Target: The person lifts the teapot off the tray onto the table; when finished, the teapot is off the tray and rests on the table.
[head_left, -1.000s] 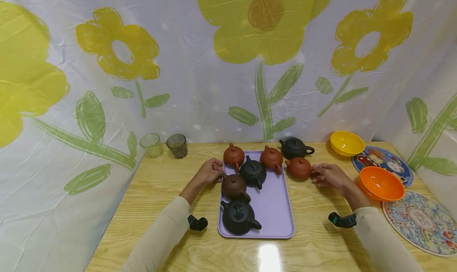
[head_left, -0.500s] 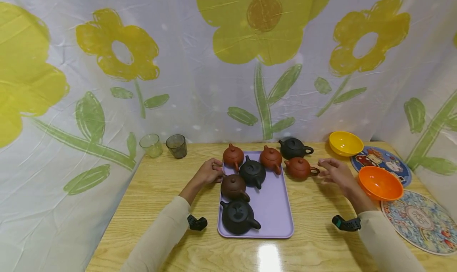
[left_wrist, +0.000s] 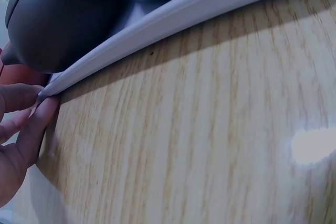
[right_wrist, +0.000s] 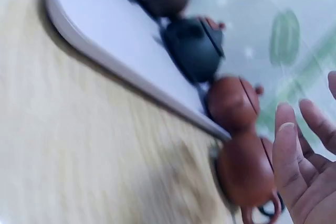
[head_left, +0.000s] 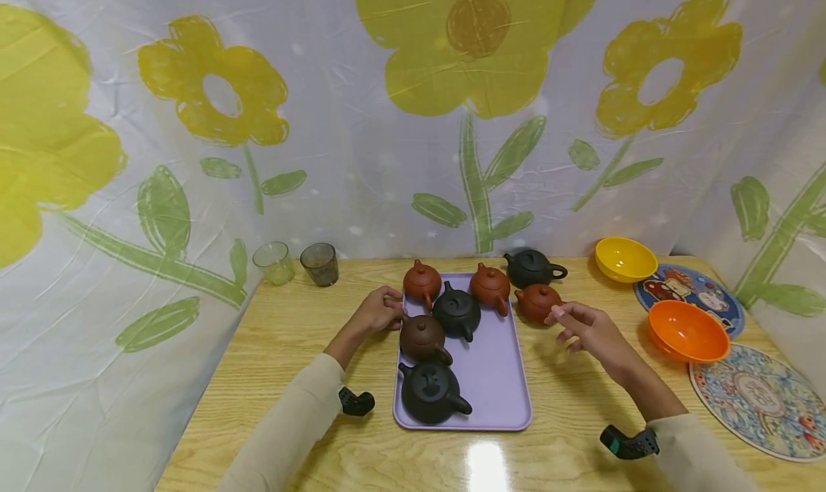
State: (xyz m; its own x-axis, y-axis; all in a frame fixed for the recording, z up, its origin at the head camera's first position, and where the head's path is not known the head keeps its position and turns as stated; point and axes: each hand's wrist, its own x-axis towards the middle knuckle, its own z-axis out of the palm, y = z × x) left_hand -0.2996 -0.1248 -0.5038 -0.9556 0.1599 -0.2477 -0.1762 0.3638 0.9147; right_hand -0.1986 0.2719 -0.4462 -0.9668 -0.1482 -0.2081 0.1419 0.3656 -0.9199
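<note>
While the left hand [head_left: 379,310] pinches the tray [head_left: 493,377], the loosely spread right hand [head_left: 592,334] hovers between a red teapot [head_left: 537,304] and orange bowl [head_left: 687,334].

Just right of the pale purple rectangular tray [head_left: 497,381], the round reddish clay teapot [head_left: 534,303] has its handle side hidden behind the right hand [head_left: 590,334] in the head view; farther right, the round multicoloured floral mat [head_left: 761,402] is cut by the edge. The right wrist view blurs the round black teapot [right_wrist: 194,48] on the tray.
</note>
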